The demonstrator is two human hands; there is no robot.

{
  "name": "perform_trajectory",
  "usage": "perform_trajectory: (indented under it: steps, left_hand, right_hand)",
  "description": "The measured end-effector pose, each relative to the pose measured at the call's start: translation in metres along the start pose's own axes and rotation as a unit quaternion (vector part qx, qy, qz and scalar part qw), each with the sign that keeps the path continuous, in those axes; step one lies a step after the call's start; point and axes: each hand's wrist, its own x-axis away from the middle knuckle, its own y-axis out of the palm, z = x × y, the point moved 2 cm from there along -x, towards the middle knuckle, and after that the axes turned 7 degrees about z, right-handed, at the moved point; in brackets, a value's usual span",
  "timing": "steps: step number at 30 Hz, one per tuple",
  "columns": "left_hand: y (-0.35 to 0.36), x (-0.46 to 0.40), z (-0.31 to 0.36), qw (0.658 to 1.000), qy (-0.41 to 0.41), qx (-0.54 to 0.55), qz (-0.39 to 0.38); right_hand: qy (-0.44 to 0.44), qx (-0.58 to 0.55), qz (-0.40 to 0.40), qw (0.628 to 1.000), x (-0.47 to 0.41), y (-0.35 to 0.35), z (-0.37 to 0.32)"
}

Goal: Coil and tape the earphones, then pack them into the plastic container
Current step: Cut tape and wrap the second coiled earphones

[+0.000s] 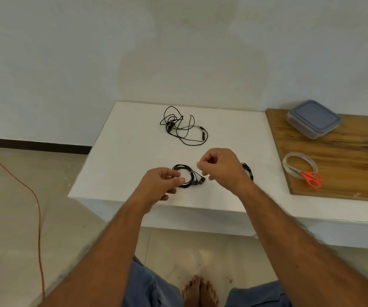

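A coiled black earphone set (188,177) with grey ear tips lies near the front of the white table (134,151). My left hand (163,185) pinches the coil's left side. My right hand (220,167) hovers just right of the coil with curled fingers; whether it pinches anything is unclear. A second black coil (248,171) peeks out behind my right wrist. A loose tangled earphone set (184,126) lies farther back. The plastic container (313,118) with a blue-grey lid stands shut on the wooden board (344,156).
A roll of clear tape (300,165) and orange-handled scissors (310,177) lie on the wooden board at the right. A red cable (23,185) runs across the floor at the left. My bare foot (198,291) shows below the table edge.
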Motion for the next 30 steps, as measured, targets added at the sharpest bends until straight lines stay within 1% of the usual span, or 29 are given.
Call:
perform_trajectory:
  steps: [2, 3, 4, 6, 7, 8, 10, 12, 15, 20, 24, 27, 30]
  left_hand:
    - [-0.005, -0.01, 0.0, 0.998, 0.024, -0.062, -0.011]
    - [-0.008, -0.016, 0.001, 0.994, 0.047, -0.102, 0.005]
    - [-0.009, -0.024, 0.003, 0.984, 0.081, -0.152, 0.04]
    - [-0.01, -0.036, 0.013, 0.949, 0.161, -0.243, 0.124]
    - [-0.007, -0.042, 0.019, 0.93, 0.198, -0.273, 0.143]
    - [-0.003, -0.049, 0.025, 0.915, 0.23, -0.301, 0.14]
    - [0.009, -0.064, 0.032, 0.882, 0.27, -0.377, 0.088]
    - [0.021, -0.076, 0.035, 0.846, 0.277, -0.455, 0.03]
    - [0.031, -0.089, 0.033, 0.807, 0.274, -0.523, -0.012]
    - [0.034, -0.098, 0.034, 0.776, 0.29, -0.559, -0.029]
    - [0.037, -0.096, 0.034, 0.767, 0.292, -0.57, -0.038]
    - [0.037, -0.09, 0.034, 0.77, 0.293, -0.566, -0.036]
    - [0.037, -0.081, 0.036, 0.783, 0.291, -0.549, -0.03]
  right_hand:
    - [0.005, -0.008, 0.002, 1.0, -0.003, -0.001, 0.004]
    - [0.006, -0.008, 0.0, 1.0, -0.005, -0.002, 0.005]
    - [0.006, -0.005, -0.004, 1.0, -0.007, -0.003, 0.007]
    - [0.001, 0.008, -0.014, 1.0, -0.011, -0.005, 0.007]
    - [-0.002, 0.015, -0.02, 1.0, -0.012, -0.005, 0.007]
    - [-0.006, 0.023, -0.025, 0.999, -0.014, -0.006, 0.006]
    - [-0.014, 0.035, -0.031, 0.999, -0.015, -0.009, 0.005]
    - [-0.021, 0.04, -0.028, 0.999, -0.016, -0.013, 0.006]
    - [-0.023, 0.043, -0.028, 0.998, -0.014, -0.021, 0.011]
    - [-0.01, 0.02, -0.022, 1.0, -0.007, -0.031, 0.021]
    - [-0.004, 0.009, -0.025, 1.0, -0.004, -0.032, 0.024]
    - [-0.013, 0.016, -0.025, 0.999, -0.002, -0.034, 0.02]
    - [-0.031, 0.041, -0.035, 0.998, 0.001, -0.037, 0.015]
